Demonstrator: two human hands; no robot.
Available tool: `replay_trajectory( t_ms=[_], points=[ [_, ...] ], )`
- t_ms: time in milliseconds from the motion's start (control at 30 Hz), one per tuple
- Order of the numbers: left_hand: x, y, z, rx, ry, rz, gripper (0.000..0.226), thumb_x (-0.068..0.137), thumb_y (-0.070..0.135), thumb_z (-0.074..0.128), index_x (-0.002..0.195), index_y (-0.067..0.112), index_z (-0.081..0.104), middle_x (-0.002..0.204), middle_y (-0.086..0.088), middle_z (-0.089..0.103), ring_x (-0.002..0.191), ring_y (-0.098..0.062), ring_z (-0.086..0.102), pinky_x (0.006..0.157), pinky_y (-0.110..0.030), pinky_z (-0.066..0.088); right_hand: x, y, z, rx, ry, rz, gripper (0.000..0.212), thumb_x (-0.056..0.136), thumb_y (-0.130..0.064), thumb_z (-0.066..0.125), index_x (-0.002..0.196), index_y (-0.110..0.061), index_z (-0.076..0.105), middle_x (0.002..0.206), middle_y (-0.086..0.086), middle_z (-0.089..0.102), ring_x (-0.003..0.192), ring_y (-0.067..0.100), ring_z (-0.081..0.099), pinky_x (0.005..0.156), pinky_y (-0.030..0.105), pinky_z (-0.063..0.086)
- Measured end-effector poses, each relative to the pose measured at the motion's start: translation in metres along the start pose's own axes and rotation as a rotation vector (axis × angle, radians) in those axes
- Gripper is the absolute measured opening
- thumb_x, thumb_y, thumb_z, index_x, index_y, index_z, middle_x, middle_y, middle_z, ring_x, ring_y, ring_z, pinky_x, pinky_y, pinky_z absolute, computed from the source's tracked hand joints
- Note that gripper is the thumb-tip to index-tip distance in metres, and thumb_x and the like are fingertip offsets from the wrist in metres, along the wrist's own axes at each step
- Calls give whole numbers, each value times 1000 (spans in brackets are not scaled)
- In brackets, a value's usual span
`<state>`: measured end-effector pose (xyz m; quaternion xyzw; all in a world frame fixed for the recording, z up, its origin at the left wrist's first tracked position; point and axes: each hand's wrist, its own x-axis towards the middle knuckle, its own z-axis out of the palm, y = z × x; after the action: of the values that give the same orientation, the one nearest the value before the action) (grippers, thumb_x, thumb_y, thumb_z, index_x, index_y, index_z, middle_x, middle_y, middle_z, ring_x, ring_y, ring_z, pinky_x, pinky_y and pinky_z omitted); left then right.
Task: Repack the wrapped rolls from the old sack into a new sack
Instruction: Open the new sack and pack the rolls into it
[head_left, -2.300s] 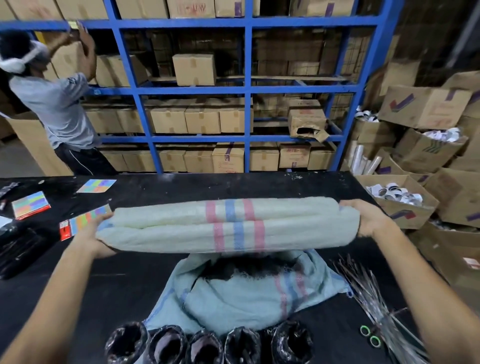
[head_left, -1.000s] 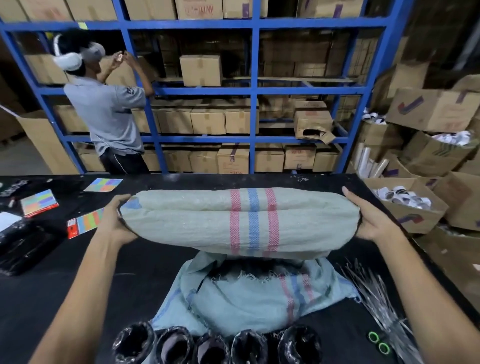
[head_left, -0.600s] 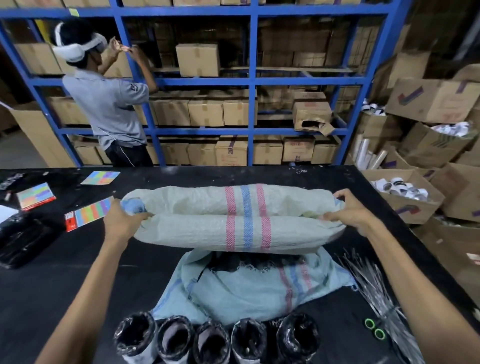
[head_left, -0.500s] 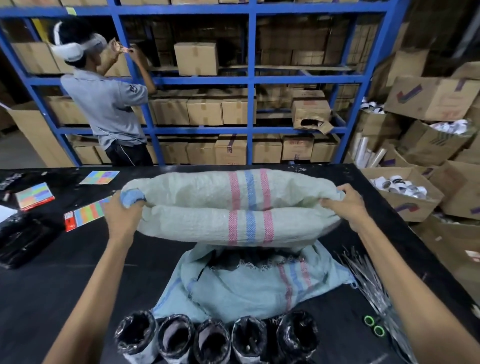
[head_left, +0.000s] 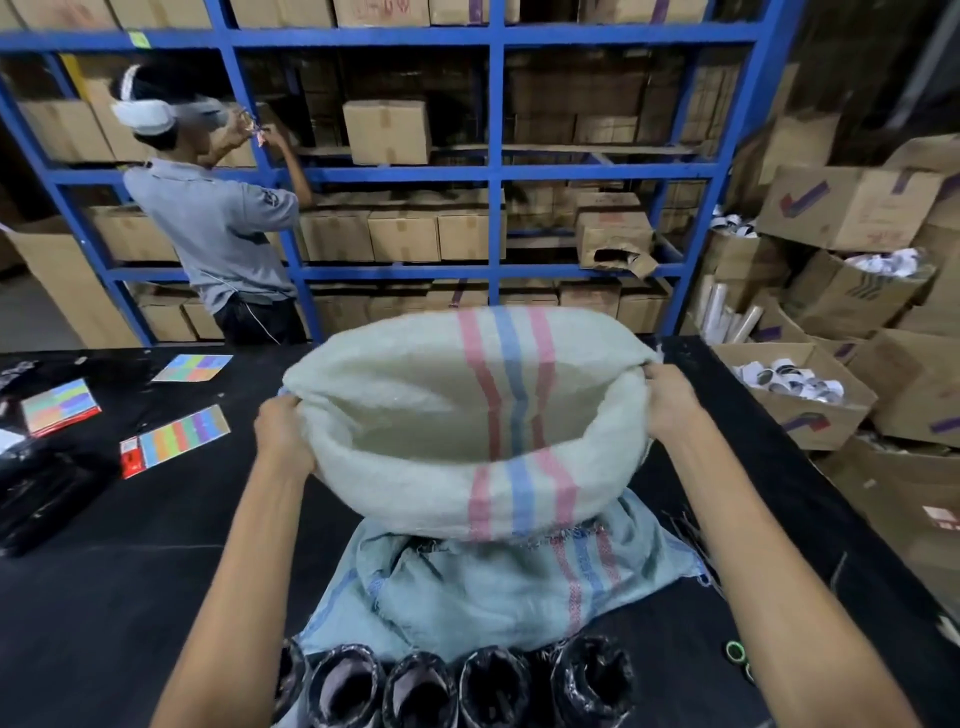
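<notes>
2 arms stretched forward; left hand (head_left: 283, 434), right hand (head_left: 670, 400) apart, fingers curled on new sack (head_left: 441, 493) rim.

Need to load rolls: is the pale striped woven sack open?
Open: left hand and right hand hold the pale striped woven sack by its spread rim.
</notes>
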<state>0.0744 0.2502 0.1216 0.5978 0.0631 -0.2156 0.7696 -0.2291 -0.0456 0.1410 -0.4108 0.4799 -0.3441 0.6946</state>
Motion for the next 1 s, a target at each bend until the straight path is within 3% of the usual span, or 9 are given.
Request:
replay_trajectory(
  t_ms=[67,167,300,400,467,533,633,800,1000],
  points=[
    [-2,10,-18,-136,-83,-183,31,96,25,38,106,15,65,106,-8,69,95,-30,63,90,-41,49,-1,-6,-24,101,-110,101,35,92,-16,48,122,-8,66,101,13,65,90,30,64,82,35,51],
    [-1,20,-49,-162,-85,-311,34,103,26,33,101,16,65,100,-8,69,92,-30,61,75,-35,46,2,-5,-64,40,-286,205,11,70,-14,65,80,-17,60,82,8,62,77,28,64,80,35,51],
    [8,17,-67,-303,-139,-334,31,96,25,43,111,16,68,109,-12,72,102,-33,62,89,-34,46,5,12,-80,50,-392,245,44,58,-25,79,100,-11,71,101,15,71,98,33,66,103,43,45],
    [18,18,-80,-369,-190,-326,37,76,24,61,112,31,65,135,5,63,122,-22,60,103,-43,44,0,19,-77,34,-415,182,57,63,-39,88,108,-7,74,105,16,75,96,32,71,90,42,56],
    [12,23,-83,-240,-277,-223,36,82,29,71,117,21,65,127,-2,69,118,-23,63,101,-43,47,-1,23,-76,-99,-466,126,92,30,-33,104,110,-2,70,103,18,76,89,29,75,77,40,63],
    [6,21,-84,77,-291,-61,49,80,19,80,125,9,64,119,-11,72,112,-26,67,100,-43,50,0,27,-69,-267,-526,44,97,29,-23,105,115,1,68,112,22,73,100,32,73,91,45,59],
    [-4,11,-83,420,-140,144,46,78,-2,78,121,7,63,105,-10,72,94,-22,68,89,-39,53,0,37,-50,-391,-320,-114,71,57,-13,97,120,0,65,111,17,74,106,32,71,100,48,53],
    [0,2,-116,1100,163,479,58,63,28,85,117,23,65,110,-13,61,98,-35,62,83,-49,55,-2,60,-28,-476,243,-405,38,74,-22,87,102,-11,63,104,11,70,96,28,67,81,40,55],
    [-22,3,-144,1166,290,733,49,73,-3,67,118,11,52,105,-15,57,90,-40,58,67,-44,45,-21,74,14,-313,268,-296,21,80,-13,80,98,-20,74,104,10,75,90,22,67,79,37,56]
  ],
)
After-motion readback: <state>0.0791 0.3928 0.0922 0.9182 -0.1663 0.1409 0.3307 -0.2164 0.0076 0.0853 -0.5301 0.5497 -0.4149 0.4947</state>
